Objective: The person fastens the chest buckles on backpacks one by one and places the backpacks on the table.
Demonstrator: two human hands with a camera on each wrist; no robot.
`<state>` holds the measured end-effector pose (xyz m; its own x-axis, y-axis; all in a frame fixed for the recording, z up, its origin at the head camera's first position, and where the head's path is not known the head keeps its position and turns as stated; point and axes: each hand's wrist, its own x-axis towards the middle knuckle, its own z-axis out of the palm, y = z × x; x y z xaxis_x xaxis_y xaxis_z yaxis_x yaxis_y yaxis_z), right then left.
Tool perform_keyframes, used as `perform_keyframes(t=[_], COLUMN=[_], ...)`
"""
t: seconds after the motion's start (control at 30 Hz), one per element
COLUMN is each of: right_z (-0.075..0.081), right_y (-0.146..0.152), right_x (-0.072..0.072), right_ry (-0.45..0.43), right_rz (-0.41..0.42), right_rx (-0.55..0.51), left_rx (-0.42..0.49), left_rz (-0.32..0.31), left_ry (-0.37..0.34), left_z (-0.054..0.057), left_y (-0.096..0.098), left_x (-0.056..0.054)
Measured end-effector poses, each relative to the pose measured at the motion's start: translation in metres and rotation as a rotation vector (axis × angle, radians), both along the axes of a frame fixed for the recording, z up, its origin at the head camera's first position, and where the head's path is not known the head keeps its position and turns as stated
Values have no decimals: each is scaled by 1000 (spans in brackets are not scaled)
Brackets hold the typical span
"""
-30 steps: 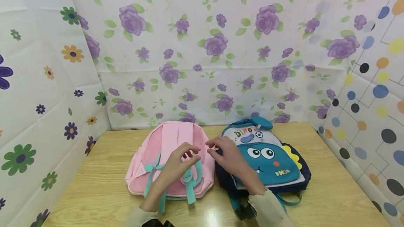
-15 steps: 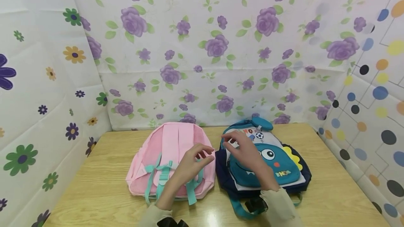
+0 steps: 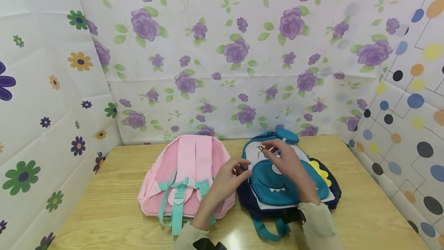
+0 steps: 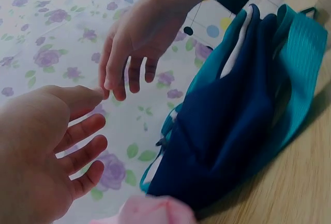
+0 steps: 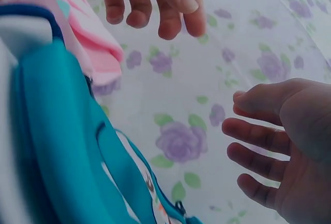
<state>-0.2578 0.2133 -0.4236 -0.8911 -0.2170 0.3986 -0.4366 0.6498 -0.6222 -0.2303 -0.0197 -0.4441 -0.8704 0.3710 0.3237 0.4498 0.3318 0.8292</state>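
Teal backpack [image 3: 265, 194] | lettering [image 3: 261, 148] mostly hidden, unreadable | right hand [image 3: 287, 160] in front

No readable text or number on teal backpack [image 3: 265, 182], pink backpack [image 3: 186, 155] or elsewhere

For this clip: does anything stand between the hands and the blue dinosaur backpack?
Nothing visible does. The right hand hovers above the blue backpack and the left hand near its side, with open air between; the pink backpack lies alongside, blocking neither.
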Motion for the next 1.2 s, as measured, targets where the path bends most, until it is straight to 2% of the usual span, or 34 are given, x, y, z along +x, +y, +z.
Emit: perform_keyframes(t=[0.23, 0.33, 0.57, 0.7, 0.87, 0.97, 1.2], right_z=[-7, -10, -16, -21, -28, -30, -34], right_y=[24, 34, 55, 65, 76, 81, 89], right_x=[-5, -7, -11, -12, -14, -14, -16], right_ry=[-44, -64, -130, -166, -206, -221, -259], right_rz=[-68, -104, -173, -208, -249, -266, -269], right_rx=[6, 14, 29, 47, 56, 58, 58], left_rx=[32, 13, -122, -171, -305, -380, -492], left_rz=[15, 24, 58, 94, 146, 145, 122], left_ry=[-51, -57, 57, 67, 67, 67, 64], left_z=[-3, -4, -10, -13, -17, -20, -28], left_y=[22, 28, 36, 36, 38, 38, 38], left_x=[-1, 1, 4, 4, 3, 2, 1])
